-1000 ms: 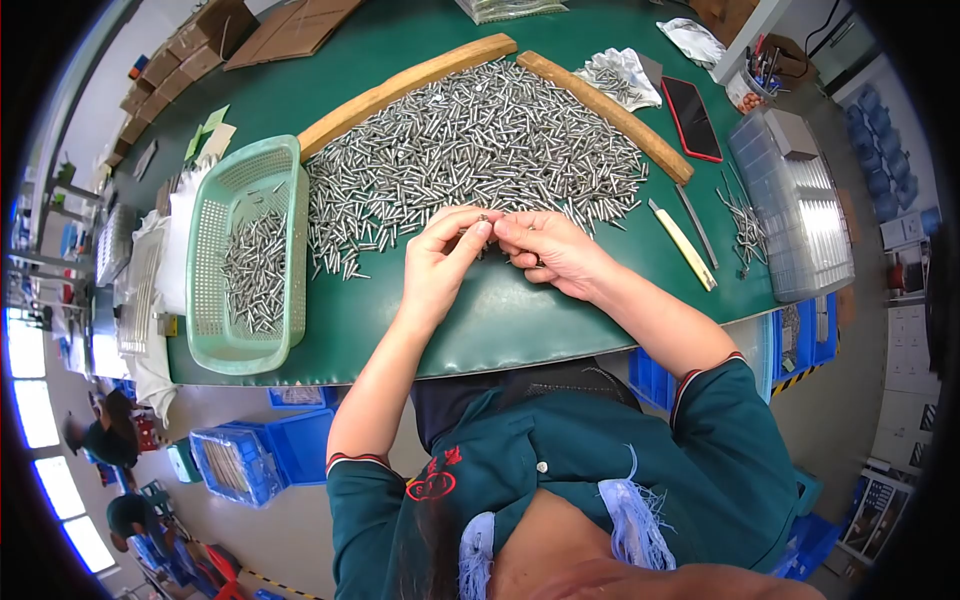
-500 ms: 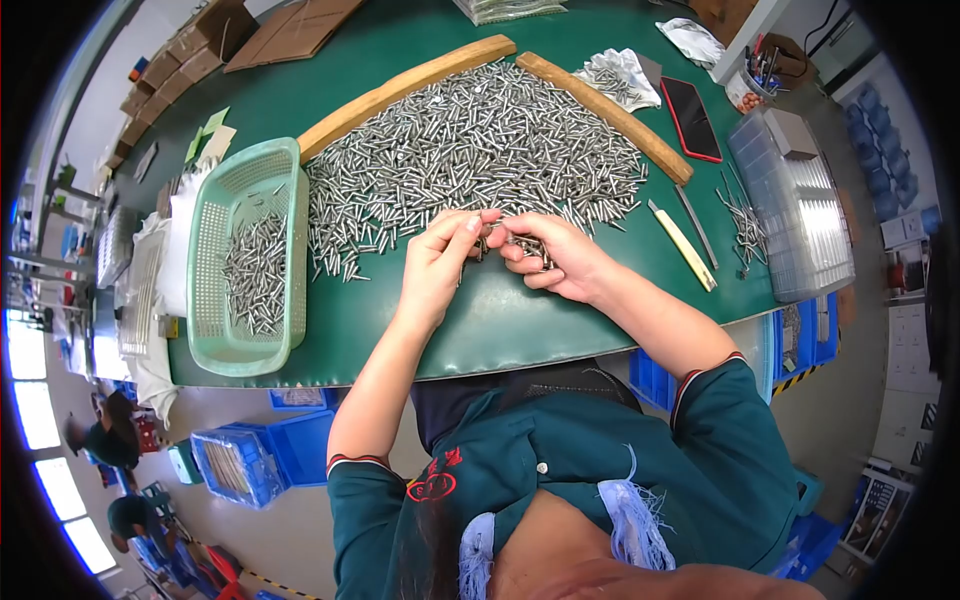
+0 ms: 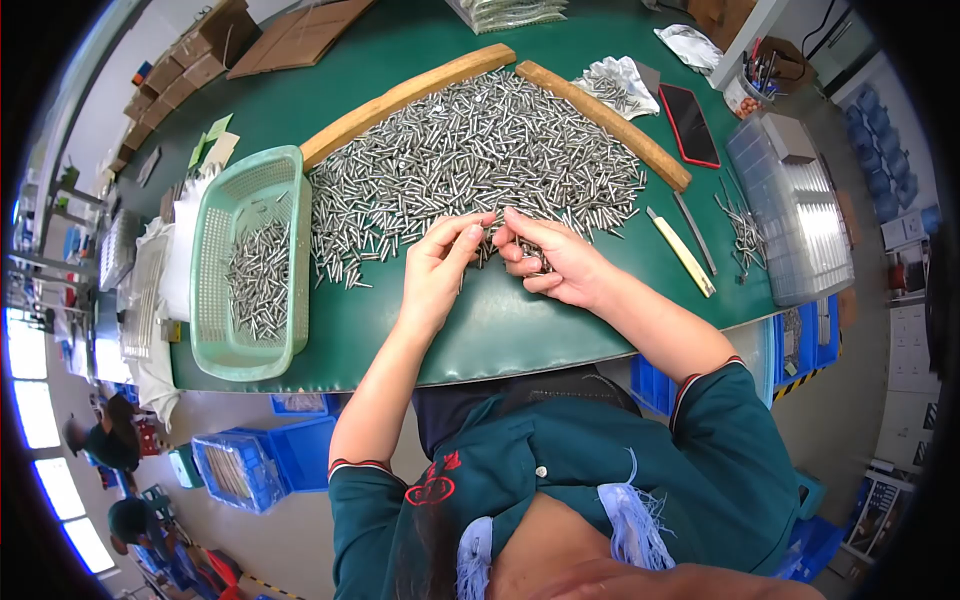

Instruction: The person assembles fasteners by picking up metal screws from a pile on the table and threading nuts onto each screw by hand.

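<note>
A wide pile of small metal pins (image 3: pixel 470 150) lies on the green table (image 3: pixel 460 320), bounded at the back by two wooden bars (image 3: pixel 410 103). At its front edge my two hands are close together. My left hand (image 3: pixel 437 262) is closed, its thumb and index finger pinched near a pin. Several metal pins lie in the curled fingers of my right hand (image 3: pixel 555 262), whose thumb and index tip face the left hand. Left of the pile stands a green plastic basket (image 3: pixel 299 260) with more pins (image 3: pixel 260 280) inside.
Right of the pile are a cutter knife (image 3: pixel 683 253), a metal strip (image 3: pixel 695 232), a red-edged phone (image 3: pixel 689 125), loose rods (image 3: pixel 742 228) and a clear plastic box (image 3: pixel 795 210). Cardboard boxes (image 3: pixel 215 40) stand at the back left. Two people (image 3: pixel 112 440) are in the far left background.
The right thumb has lifted and the fingers have loosened, showing the pins in that hand. The view has shifted slightly, so the table's contents sit a little lower.
</note>
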`<action>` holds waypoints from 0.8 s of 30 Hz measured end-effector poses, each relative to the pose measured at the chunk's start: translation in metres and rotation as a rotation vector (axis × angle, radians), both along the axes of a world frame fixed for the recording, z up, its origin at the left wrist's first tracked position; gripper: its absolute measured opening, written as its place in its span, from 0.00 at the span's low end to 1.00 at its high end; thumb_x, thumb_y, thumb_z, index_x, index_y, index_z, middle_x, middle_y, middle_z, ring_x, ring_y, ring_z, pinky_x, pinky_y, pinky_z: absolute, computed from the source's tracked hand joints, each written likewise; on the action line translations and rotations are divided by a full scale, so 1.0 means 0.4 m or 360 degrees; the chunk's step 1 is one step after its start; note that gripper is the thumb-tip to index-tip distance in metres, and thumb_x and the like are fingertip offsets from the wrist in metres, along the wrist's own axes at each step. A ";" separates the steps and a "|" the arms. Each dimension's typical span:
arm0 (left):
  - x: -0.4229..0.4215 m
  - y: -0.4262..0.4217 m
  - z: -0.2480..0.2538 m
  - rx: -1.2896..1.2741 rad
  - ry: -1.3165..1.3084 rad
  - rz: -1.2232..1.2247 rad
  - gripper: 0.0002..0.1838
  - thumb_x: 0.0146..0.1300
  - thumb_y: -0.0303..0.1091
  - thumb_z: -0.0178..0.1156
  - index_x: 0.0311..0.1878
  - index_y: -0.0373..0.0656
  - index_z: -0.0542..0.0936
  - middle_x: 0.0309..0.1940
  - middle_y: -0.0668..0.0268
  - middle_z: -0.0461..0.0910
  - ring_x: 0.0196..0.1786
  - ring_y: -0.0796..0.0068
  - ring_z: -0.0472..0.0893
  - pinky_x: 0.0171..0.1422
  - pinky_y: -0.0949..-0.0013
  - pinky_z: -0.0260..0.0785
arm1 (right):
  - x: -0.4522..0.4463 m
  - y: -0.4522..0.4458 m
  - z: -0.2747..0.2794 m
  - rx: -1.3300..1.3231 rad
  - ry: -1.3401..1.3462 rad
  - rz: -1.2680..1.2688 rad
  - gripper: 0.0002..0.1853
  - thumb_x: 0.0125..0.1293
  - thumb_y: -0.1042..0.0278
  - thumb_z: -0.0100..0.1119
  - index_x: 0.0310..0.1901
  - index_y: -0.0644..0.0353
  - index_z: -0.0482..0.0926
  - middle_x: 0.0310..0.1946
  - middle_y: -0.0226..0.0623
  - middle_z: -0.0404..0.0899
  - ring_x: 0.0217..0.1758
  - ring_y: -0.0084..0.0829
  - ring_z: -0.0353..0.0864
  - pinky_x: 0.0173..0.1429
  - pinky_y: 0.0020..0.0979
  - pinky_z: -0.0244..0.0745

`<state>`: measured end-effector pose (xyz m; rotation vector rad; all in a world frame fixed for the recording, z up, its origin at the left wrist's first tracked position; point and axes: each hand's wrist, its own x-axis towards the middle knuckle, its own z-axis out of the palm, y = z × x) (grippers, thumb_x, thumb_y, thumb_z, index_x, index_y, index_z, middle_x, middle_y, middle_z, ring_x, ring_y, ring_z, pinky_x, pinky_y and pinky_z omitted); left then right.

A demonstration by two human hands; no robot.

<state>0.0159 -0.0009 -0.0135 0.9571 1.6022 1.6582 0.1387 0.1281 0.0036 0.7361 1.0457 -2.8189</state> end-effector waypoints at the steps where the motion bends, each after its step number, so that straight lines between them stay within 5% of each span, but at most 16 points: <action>1: 0.001 0.000 0.000 0.0007 -0.0035 0.0011 0.12 0.66 0.33 0.52 0.48 0.39 0.79 0.39 0.69 0.77 0.41 0.83 0.74 0.44 0.79 0.66 | 0.001 -0.003 0.003 0.0064 -0.0012 0.0006 0.17 0.69 0.52 0.47 0.36 0.59 0.72 0.23 0.23 0.63 0.19 0.11 0.56 0.13 0.12 0.46; 9: 0.012 0.002 0.003 0.0247 -0.0321 -0.0055 0.10 0.65 0.28 0.53 0.47 0.38 0.79 0.46 0.65 0.77 0.46 0.80 0.75 0.51 0.75 0.67 | 0.001 -0.010 -0.008 0.0218 0.0056 0.0098 0.15 0.66 0.55 0.53 0.40 0.59 0.76 0.25 0.19 0.64 0.21 0.08 0.58 0.15 0.12 0.45; 15: -0.001 0.009 -0.009 0.0329 0.0609 0.0045 0.10 0.62 0.26 0.56 0.46 0.39 0.79 0.43 0.63 0.77 0.42 0.78 0.77 0.47 0.75 0.70 | -0.003 -0.005 -0.020 0.0121 0.0089 0.0008 0.10 0.65 0.59 0.56 0.35 0.56 0.72 0.25 0.20 0.64 0.21 0.07 0.59 0.15 0.12 0.45; 24: 0.009 0.007 0.004 0.0272 0.0653 0.0300 0.05 0.56 0.24 0.62 0.36 0.40 0.78 0.36 0.66 0.76 0.38 0.77 0.75 0.38 0.75 0.69 | -0.003 -0.007 -0.013 0.0156 0.0064 -0.0049 0.08 0.63 0.62 0.58 0.34 0.56 0.72 0.25 0.20 0.64 0.20 0.07 0.59 0.15 0.12 0.46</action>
